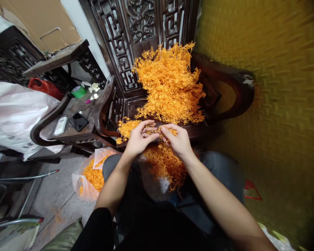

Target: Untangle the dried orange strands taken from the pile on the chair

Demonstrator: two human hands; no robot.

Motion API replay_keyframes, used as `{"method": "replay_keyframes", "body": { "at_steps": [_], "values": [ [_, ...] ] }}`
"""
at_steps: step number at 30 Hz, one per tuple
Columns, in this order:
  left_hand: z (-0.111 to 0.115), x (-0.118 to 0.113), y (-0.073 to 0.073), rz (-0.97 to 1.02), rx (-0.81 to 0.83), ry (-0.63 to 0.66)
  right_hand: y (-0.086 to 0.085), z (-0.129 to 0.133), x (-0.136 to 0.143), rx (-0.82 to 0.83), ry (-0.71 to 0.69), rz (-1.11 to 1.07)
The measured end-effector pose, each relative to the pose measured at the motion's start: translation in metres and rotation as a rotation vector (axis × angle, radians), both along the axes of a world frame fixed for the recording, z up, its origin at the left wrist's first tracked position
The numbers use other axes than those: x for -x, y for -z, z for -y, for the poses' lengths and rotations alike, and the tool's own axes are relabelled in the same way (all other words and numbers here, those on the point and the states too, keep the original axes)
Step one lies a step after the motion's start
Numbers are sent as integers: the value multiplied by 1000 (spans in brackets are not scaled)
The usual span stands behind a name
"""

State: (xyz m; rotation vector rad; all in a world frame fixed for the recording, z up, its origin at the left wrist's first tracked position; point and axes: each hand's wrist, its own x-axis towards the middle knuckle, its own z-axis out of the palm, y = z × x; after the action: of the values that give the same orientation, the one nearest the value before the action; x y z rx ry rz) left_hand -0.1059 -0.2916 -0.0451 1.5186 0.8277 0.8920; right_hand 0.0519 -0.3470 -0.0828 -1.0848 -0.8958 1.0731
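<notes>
I log: left hand (141,138), half-curled, hold unclear; right hand (177,140), pinching orange sprig (158,131), near chair seat (132,106) front edge.

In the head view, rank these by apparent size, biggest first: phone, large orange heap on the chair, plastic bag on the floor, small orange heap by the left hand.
1. Large orange heap
2. Plastic bag
3. Small orange heap, partly hidden
4. Phone

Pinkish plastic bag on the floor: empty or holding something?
Holding something: orange flower pieces show inside the bag; how full, cannot tell.
</notes>
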Motion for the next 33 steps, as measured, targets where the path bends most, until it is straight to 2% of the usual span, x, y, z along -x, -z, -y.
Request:
{"method": "replay_keyframes", "body": {
  "at_steps": [4,6,8,10,13,17,20,24,27,30,33],
  "values": [
    [3,1,-1,-174,-95,-12,-2,-1,2,-55,73,97],
    [4,5,-3,-191,-45,3,-6,-5,-12,-75,209,-19],
    [3,11,-6,-151,55,19,-12,-9,-36,-103,406,-242],
    [0,17,-7,-57,141,11,-17,-11,-60,-134,480,-293],
    [-7,21,-7,125,223,-17,-22,-4,-72,-53,301,-225],
    [-14,21,-8,262,349,-65,-21,8,-54,7,-11,-166],
    [-14,20,-11,284,429,-83,-22,13,-42,-12,-162,52],
    [-11,16,-11,289,467,-64,-18,12,-28,-108,-184,488],
    [-9,10,-6,256,476,-55,-10,7,-17,-181,-168,649],
    [-7,7,-4,215,359,-59,-5,3,-14,-158,-142,668],
    [-5,8,-5,114,159,4,-7,3,-18,-122,-177,552]
  ]
}}
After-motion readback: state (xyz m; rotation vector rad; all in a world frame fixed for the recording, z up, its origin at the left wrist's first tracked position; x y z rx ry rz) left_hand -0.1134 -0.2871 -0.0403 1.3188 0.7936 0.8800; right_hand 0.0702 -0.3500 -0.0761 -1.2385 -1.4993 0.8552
